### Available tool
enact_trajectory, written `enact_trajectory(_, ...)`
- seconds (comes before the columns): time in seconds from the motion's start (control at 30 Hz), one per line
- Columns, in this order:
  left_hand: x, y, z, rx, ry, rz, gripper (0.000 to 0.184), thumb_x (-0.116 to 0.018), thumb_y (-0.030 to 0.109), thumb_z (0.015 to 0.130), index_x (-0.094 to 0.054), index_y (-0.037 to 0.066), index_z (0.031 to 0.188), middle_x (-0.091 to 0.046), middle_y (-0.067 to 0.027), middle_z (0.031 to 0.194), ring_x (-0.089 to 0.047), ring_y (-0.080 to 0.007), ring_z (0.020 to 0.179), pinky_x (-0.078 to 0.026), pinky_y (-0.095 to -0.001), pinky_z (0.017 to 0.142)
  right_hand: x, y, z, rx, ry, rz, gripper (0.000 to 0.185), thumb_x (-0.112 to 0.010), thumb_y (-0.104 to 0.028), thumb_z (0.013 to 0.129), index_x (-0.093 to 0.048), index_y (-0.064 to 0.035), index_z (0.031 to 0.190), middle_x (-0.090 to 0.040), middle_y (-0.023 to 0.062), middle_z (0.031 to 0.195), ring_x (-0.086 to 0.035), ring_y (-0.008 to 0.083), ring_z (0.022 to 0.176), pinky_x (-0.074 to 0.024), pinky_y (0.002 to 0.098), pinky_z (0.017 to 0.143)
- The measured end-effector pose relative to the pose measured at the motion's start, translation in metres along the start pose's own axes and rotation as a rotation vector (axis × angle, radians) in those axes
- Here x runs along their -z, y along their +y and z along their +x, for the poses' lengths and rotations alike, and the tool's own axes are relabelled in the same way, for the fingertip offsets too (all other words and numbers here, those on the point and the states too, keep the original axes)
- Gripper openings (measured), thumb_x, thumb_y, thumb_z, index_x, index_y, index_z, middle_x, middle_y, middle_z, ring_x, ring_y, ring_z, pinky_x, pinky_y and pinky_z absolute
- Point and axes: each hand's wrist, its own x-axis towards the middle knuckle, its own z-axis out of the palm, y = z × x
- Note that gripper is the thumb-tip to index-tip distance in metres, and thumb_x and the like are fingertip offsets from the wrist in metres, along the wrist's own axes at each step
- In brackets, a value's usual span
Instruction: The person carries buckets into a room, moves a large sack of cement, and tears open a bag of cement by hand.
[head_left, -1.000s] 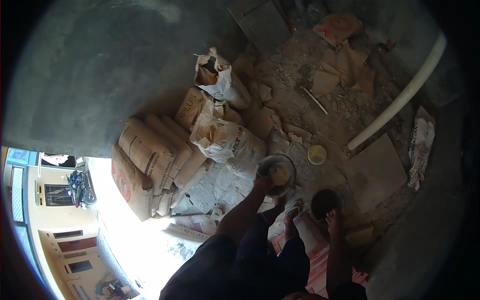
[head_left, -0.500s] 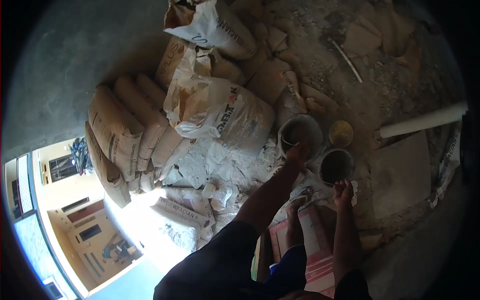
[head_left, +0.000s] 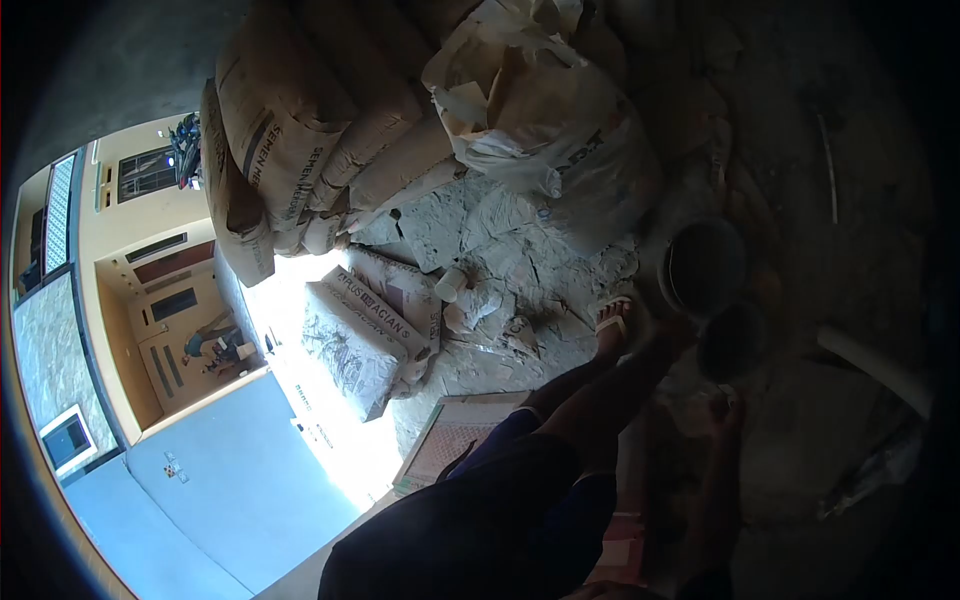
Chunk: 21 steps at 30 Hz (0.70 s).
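Handling apparently underway at the smaller bucket (head_left: 733,350): left hand (head_left: 682,336) beside, right hand (head_left: 725,412) just nearside, closure of both indiscernible; portions done and left unclear.

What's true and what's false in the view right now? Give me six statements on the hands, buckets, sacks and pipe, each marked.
1. An upper bucket and a lower bucket sit close together in the picture. True.
2. The large white sack is closed at the top. False: its mouth gapes open.
3. Brown sacks are piled near the bright opening. True.
4. The right hand rests on the large white sack. False: it is by the lower bucket; shadow hides whether it grips.
5. The left hand is close to the buckets. True.
6. The pale pipe shows left of both buckets. False: it shows to their right.
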Motion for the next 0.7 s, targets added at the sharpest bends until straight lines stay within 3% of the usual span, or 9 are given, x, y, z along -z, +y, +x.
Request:
enact_trajectory(0.07,0.001,0.01,-0.027,0.029,0.003,0.037,0.03,-0.048,0.033,0.091,-0.057,0.01,0.109,-0.06,-0.0079,0.098,-0.059,-0.028,0.094,-0.047,-0.0433,0.079,0.008,0.003,-0.017,-0.025,-0.047,-0.022,0.019,-0.058,-0.02,0.089,-0.057,-0.0047,0.099,-0.064,0.008,0.092,-0.063,0.022,0.084,-0.0546,0.0366,0.075)
enact_trajectory(0.13,0.012,0.078,-0.067,0.177,0.02,0.317,0.029,-0.047,0.031,0.092,-0.058,0.01,0.11,-0.06,-0.0087,0.099,-0.059,-0.0255,0.095,-0.048,-0.0408,0.078,0.035,0.023,-0.032,0.861,-0.379,-1.215,0.026,-0.058,-0.018,0.089,-0.054,-0.0044,0.111,-0.062,0.0089,0.1,-0.06,0.0206,0.09,-0.0527,0.0347,0.075)
enact_trajectory(0.23,0.034,0.172,-0.132,0.307,0.033,0.632,0.027,-0.045,0.027,0.094,-0.058,0.01,0.111,-0.06,-0.01,0.1,-0.06,-0.0218,0.095,-0.048,-0.037,0.077,0.057,0.036,-0.064,0.228,-0.215,-0.641,0.036,-0.058,-0.017,0.089,-0.049,-0.0036,0.121,-0.056,0.0118,0.111,-0.056,0.0213,0.099,-0.0503,0.0336,0.08)
enact_trajectory(0.33,0.073,0.194,-0.19,0.415,0.033,0.34,0.028,-0.045,0.023,0.095,-0.06,0.011,0.115,-0.061,-0.0125,0.107,-0.061,-0.0213,0.096,-0.048,-0.034,0.076,-0.019,0.051,-0.176,0.215,-0.102,-0.959,0.035,-0.053,-0.021,0.093,-0.049,-0.0028,0.122,-0.053,0.0133,0.117,-0.054,0.0227,0.103,-0.0487,0.035,0.083)
enact_trajectory(0.4,0.079,0.312,-0.23,0.083,0.049,0.889,0.029,-0.048,0.022,0.094,-0.059,0.007,0.116,-0.063,-0.0138,0.106,-0.062,-0.0235,0.093,-0.048,-0.0334,0.078,-0.026,0.055,-0.184,0.1,-0.112,-0.907,0.035,-0.052,-0.023,0.093,-0.05,-0.0031,0.122,-0.053,0.0134,0.117,-0.054,0.0242,0.103,-0.0484,0.036,0.085)
enact_trajectory(0.43,0.07,0.354,-0.242,0.005,0.266,0.563,0.031,-0.049,0.022,0.093,-0.059,0.005,0.116,-0.064,-0.0153,0.105,-0.063,-0.0265,0.094,-0.048,-0.0349,0.081,-0.023,0.062,-0.18,-0.033,-0.101,-0.842,0.035,-0.05,-0.025,0.093,-0.052,-0.0034,0.121,-0.054,0.0134,0.116,-0.055,0.0257,0.103,-0.0481,0.0371,0.087)
enact_trajectory(0.47,0.069,0.378,-0.259,-0.068,0.464,0.224,0.032,-0.051,0.023,0.091,-0.058,0.003,0.116,-0.065,-0.0168,0.103,-0.063,-0.0296,0.094,-0.048,-0.0364,0.084,-0.021,0.067,-0.171,-0.026,-0.14,-0.903,0.034,-0.051,-0.025,0.093,-0.053,-0.0039,0.12,-0.054,0.0123,0.113,-0.055,0.025,0.1,-0.0481,0.0368,0.085)
enact_trajectory(0.53,0.115,0.417,-0.309,0.395,0.313,0.605,0.038,-0.054,0.026,0.09,-0.057,0.0,0.117,-0.064,-0.0204,0.105,-0.061,-0.0339,0.102,-0.046,-0.0396,0.09,-0.023,0.073,-0.145,0.076,-0.226,-1.09,0.033,-0.053,-0.025,0.091,-0.054,-0.0049,0.118,-0.055,0.0101,0.107,-0.055,0.0237,0.094,-0.0483,0.0361,0.08)
enact_trajectory(0.7,0.2,0.344,-0.449,0.52,0.646,0.771,0.039,-0.052,0.028,0.089,-0.058,-0.003,0.114,-0.061,-0.023,0.111,-0.057,-0.0359,0.108,-0.044,-0.041,0.091,-0.056,0.072,-0.128,0.27,-0.303,-1.316,0.031,-0.058,-0.025,0.088,-0.057,-0.0073,0.113,-0.057,0.0047,0.092,-0.056,0.0205,0.079,-0.0487,0.0345,0.068)
